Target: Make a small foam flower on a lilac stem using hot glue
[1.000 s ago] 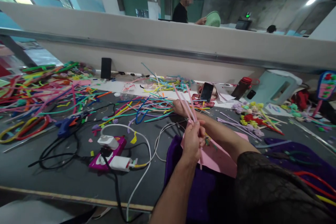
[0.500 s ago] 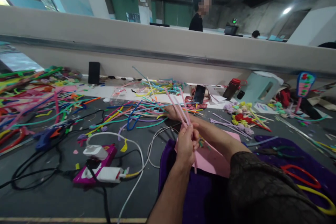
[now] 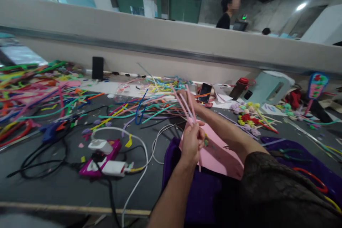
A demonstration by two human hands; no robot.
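My left hand [image 3: 191, 141] is closed around several pink pipe cleaners [image 3: 191, 114]. Their upper ends fan out above the fist, and one end sticks out below it. Farther off, my right hand [image 3: 184, 97] is at the pile of loose pipe cleaners [image 3: 157, 108], its fingers partly hidden behind the pink stems. It seems closed on pipe cleaners there: a pinkish strand runs out to its left and an orange one to its right. Beneath my hands lies a pink sheet [image 3: 219, 155] with small green and yellow bits, on a dark purple surface [image 3: 171, 160].
A magenta power strip [image 3: 116, 149] with white plugs and looping cables sits left of my arm, near a blue glue gun [image 3: 50, 131]. To the right are fluffy flowers [image 3: 245, 117], a red-lidded bottle [image 3: 239, 87], pliers [image 3: 294, 155] and red-handled scissors [image 3: 312, 178]. A phone [image 3: 205, 91] lies behind.
My right hand has shifted slightly right and up, and strands in the pile have moved, a blue one now standing higher. My left hand still grips the pink pipe cleaners. The view has tilted down slightly.
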